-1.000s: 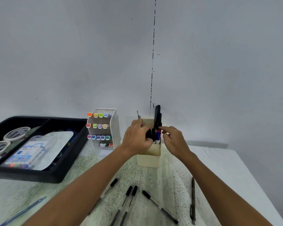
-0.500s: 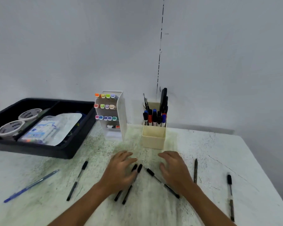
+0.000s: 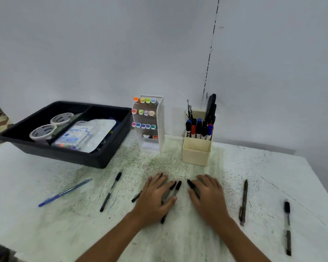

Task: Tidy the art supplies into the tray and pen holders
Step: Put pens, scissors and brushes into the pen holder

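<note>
From the head camera, the left hand (image 3: 155,197) lies flat with fingers spread over two slim black-capped pens (image 3: 175,187) on the speckled, green-stained white table (image 3: 263,167), while the right hand (image 3: 208,193) rests flat, fingers straight, on another black pen (image 3: 191,184). More thin pens lie loose: a blue one (image 3: 64,192) at left, black ones (image 3: 111,191) beside it, and two at right (image 3: 243,202). Behind stand a cream square plastic holder (image 3: 196,153) of markers, a white tiered marker rack (image 3: 160,125) and a black plastic tray (image 3: 68,157) holding tape rolls.

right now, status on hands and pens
Left hand flat on three black pens. Right hand flat on one. Cream holder ahead, nothing in between.
</note>
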Demonstrator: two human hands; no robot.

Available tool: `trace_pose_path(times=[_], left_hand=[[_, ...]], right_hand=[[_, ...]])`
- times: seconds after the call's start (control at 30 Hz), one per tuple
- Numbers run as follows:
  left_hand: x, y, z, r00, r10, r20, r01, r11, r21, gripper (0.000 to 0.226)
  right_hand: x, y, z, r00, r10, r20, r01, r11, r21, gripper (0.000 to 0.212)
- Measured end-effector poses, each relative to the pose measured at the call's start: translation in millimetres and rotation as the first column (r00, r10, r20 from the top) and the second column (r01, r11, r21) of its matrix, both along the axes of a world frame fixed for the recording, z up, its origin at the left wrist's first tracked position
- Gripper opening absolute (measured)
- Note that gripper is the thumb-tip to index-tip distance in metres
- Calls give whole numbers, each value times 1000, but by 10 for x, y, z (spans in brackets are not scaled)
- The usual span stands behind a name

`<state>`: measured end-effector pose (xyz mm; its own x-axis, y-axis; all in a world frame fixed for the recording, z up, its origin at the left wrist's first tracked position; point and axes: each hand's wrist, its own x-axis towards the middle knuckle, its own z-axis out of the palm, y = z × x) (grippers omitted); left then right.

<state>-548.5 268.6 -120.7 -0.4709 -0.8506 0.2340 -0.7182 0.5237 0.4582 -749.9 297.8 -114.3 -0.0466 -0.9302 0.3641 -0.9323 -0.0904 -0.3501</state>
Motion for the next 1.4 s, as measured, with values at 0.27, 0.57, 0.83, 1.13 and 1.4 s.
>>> trace_pose_path(times=[0.27, 0.57, 0.83, 1.13, 1.4], left_hand=[[165, -57, 61, 991, -53, -124, 55, 998, 13, 45], [28, 0, 87, 999, -49, -9, 47, 988, -148, 33], [-121, 78, 136, 991, 60, -119, -67, 996, -56, 12], [-188, 127, 319, 906, 104, -410, -100, 994, 32, 6], [91, 107, 189, 936, 128, -327, -143, 989, -23, 15]], right_hand=[[170, 82, 129, 992, -120, -49, 116, 990, -76, 12], [235, 158, 379, 654, -206, 728, 133, 979, 157, 8], [311, 206, 450, 182, -332, 926, 96, 943, 320, 10], [586, 91, 450, -81, -269, 960, -51, 963, 265, 23], [526, 53, 506, -245, -210, 946, -81, 977, 196, 24]])
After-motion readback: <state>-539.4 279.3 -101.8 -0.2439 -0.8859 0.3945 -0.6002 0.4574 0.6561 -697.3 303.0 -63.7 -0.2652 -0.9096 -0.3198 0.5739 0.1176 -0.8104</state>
